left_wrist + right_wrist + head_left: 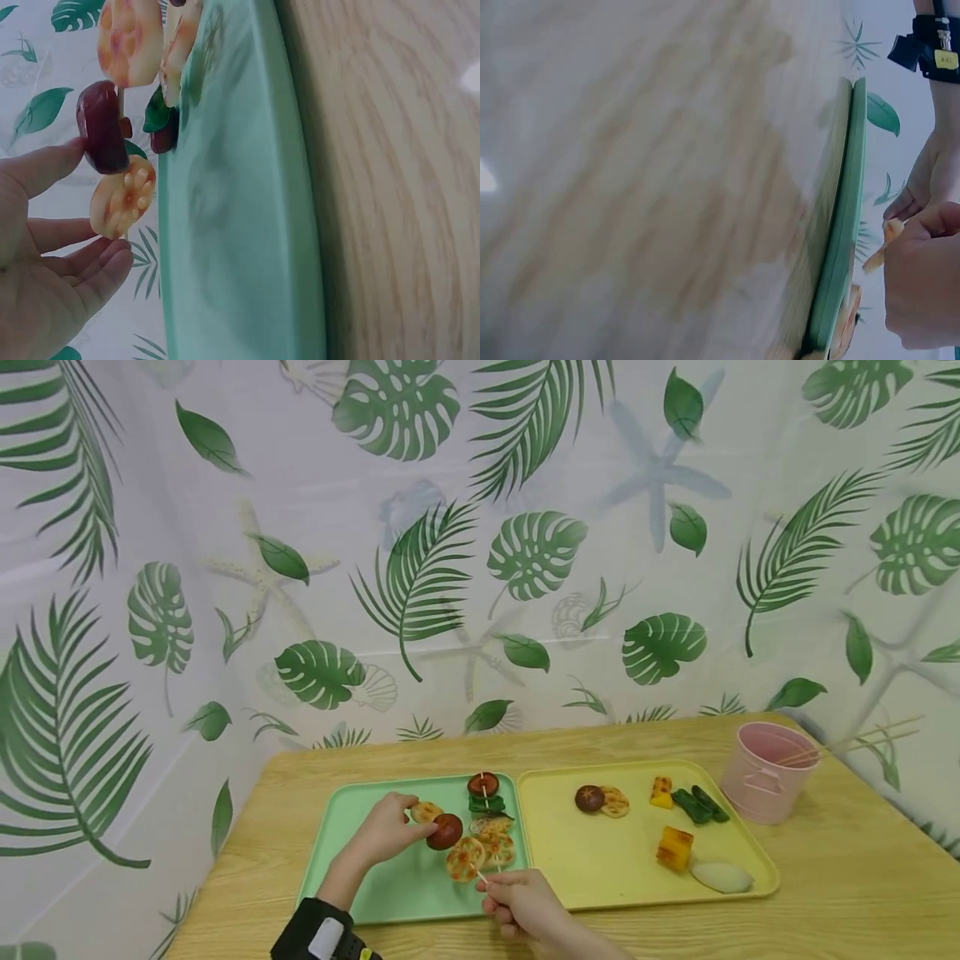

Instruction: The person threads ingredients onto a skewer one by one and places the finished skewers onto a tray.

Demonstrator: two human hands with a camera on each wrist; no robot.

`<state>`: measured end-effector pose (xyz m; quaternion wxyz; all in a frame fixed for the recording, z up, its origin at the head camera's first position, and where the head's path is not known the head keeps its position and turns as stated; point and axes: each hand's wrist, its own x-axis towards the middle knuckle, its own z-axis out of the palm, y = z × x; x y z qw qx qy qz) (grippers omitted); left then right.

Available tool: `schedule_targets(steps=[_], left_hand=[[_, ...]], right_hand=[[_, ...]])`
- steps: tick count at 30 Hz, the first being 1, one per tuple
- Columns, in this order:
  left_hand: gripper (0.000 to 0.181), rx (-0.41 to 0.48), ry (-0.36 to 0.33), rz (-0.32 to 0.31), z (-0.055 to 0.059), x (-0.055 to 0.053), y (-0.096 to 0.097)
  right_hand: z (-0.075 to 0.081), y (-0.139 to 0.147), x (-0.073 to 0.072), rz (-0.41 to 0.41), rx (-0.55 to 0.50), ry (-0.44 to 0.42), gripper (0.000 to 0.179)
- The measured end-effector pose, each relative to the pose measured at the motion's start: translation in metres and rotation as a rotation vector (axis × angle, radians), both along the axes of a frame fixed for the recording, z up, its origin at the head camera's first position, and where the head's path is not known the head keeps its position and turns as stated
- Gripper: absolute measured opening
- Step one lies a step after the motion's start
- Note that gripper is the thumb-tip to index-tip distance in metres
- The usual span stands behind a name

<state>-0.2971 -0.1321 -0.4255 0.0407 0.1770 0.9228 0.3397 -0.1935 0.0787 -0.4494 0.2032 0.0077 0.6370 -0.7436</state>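
Observation:
My right hand (522, 902) pinches the lower end of a thin wooden skewer (478, 875), held above the front of the green tray (390, 893). Along the skewer sit a lotus root slice (464, 860), a dark red mushroom cap (445, 832) and another lotus root slice (426, 812) near the tip. My left hand (386, 831) is at that tip, its thumb against the mushroom cap and its curled fingers at the far lotus slice (124, 199). A second loaded skewer lies on the tray, with a mushroom (483, 785), green pepper (486, 804) and lotus slices (498, 849).
The yellow tray (570, 860) adjoins on the right, bearing a mushroom (589, 798), a lotus slice (615, 802), yellow grilled pieces (675, 849), green pepper pieces (697, 805) and a pale oval piece (722, 876). Behind its right corner stands a pink bucket (761, 785) with wooden sticks (862, 741).

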Motion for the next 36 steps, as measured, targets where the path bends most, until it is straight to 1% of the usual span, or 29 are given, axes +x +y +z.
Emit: schedule_targets(steps=[7, 8, 11, 13, 15, 16, 18, 19, 21, 23, 25, 28, 30, 32, 35, 36], left_hand=[[0.048, 0.009, 0.031, 0.025, -0.014, -0.01, 0.001], [0.046, 0.005, 0.045, 0.025, -0.017, -0.012, 0.002], [0.039, -0.026, 0.108, 0.02, -0.023, -0.016, 0.007], [0.034, -0.069, 0.175, 0.001, -0.026, -0.016, 0.01], [0.029, -0.115, 0.24, -0.02, -0.028, -0.015, 0.014], [0.026, -0.132, 0.261, -0.032, -0.029, -0.014, 0.016], [0.023, -0.166, 0.3, -0.062, -0.03, -0.011, 0.02], [0.022, -0.176, 0.303, -0.077, -0.03, -0.009, 0.022], [0.022, -0.192, 0.298, -0.102, -0.028, -0.007, 0.026], [0.022, -0.197, 0.288, -0.121, -0.026, -0.006, 0.029], [0.021, -0.195, 0.278, -0.128, -0.024, -0.006, 0.03], [0.021, -0.19, 0.285, -0.136, -0.023, -0.006, 0.029], [0.021, -0.192, 0.291, -0.143, -0.024, -0.006, 0.027], [0.022, -0.192, 0.284, -0.144, -0.025, -0.007, 0.026], [0.023, -0.219, 0.296, -0.144, -0.027, -0.009, 0.028], [0.023, -0.242, 0.31, -0.148, -0.028, -0.01, 0.03]], right_hand=[[0.0, -0.026, -0.004, -0.126, 0.035, -0.025, 0.029], [0.0, -0.029, -0.005, -0.148, 0.035, -0.027, 0.029], [-0.001, -0.039, -0.007, -0.21, 0.029, -0.047, 0.03], [-0.003, -0.044, -0.008, -0.247, 0.027, -0.061, 0.03], [-0.006, -0.047, -0.009, -0.279, 0.024, -0.073, 0.032], [-0.007, -0.049, -0.01, -0.29, 0.024, -0.078, 0.032], [-0.01, -0.052, -0.011, -0.3, 0.028, -0.078, 0.033], [-0.011, -0.053, -0.012, -0.301, 0.032, -0.078, 0.034], [-0.012, -0.054, -0.014, -0.288, 0.047, -0.074, 0.033], [-0.011, -0.053, -0.015, -0.253, 0.086, -0.068, 0.03], [-0.011, -0.052, -0.016, -0.199, 0.139, -0.066, 0.026], [-0.01, -0.049, -0.014, -0.083, 0.256, -0.067, 0.024], [-0.01, -0.046, -0.012, 0.006, 0.349, -0.024, 0.025], [-0.01, -0.044, -0.01, 0.072, 0.426, 0.042, 0.027], [-0.012, -0.041, -0.009, 0.106, 0.478, 0.136, 0.03], [-0.013, -0.04, -0.009, 0.102, 0.476, 0.144, 0.03]])
